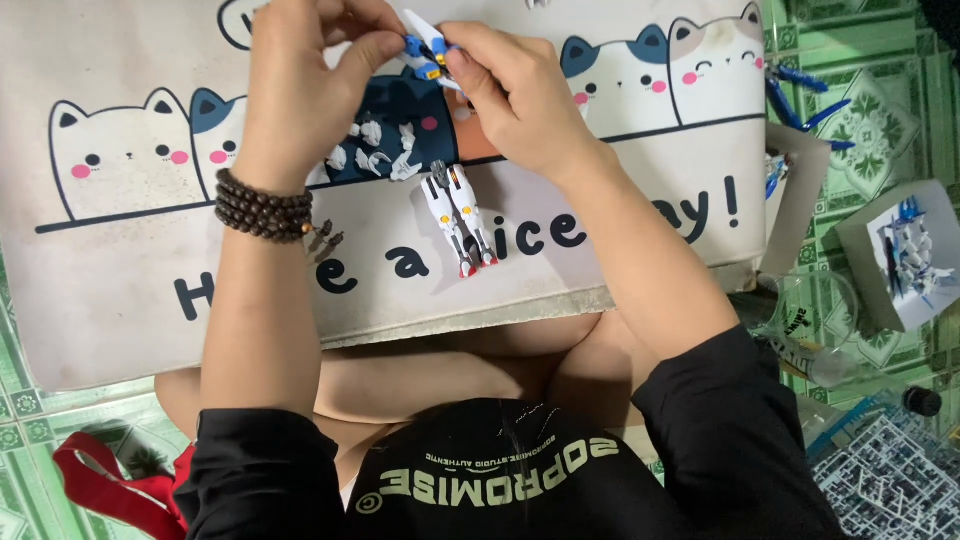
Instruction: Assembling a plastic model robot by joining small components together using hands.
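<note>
Blue, white and yellow hard plastic, a small model-kit piece (pixel 428 52), sits pinched between both hands at the top of the cream cloth mat (pixel 120 300). The left hand (pixel 300 90) curls over it from the side, thumb and forefinger closed on its blue end; the right hand (pixel 510 95) grips the other side with fingertips pressed tight. A dark wooden bead bracelet (pixel 262 207) circles the left wrist.

The piece looks thin and pointed, with a white fin jutting upward, so I judge that too hard a squeeze or a twisted push could snap a peg or bend that fin. A slip could also drop it among the loose small white plastic bits (pixel 375 152) lying just below the hands, where it might scatter them.

Below those lies a pair of white jointed model legs (pixel 458 215) with red feet, glossy and angular, flat on the soft, printed mat. Further right, on the green patterned tile floor (pixel 880 120), stand a grey box (pixel 905 255) bearing a figure picture and a pale plastic parts frame (pixel 890 480).
</note>
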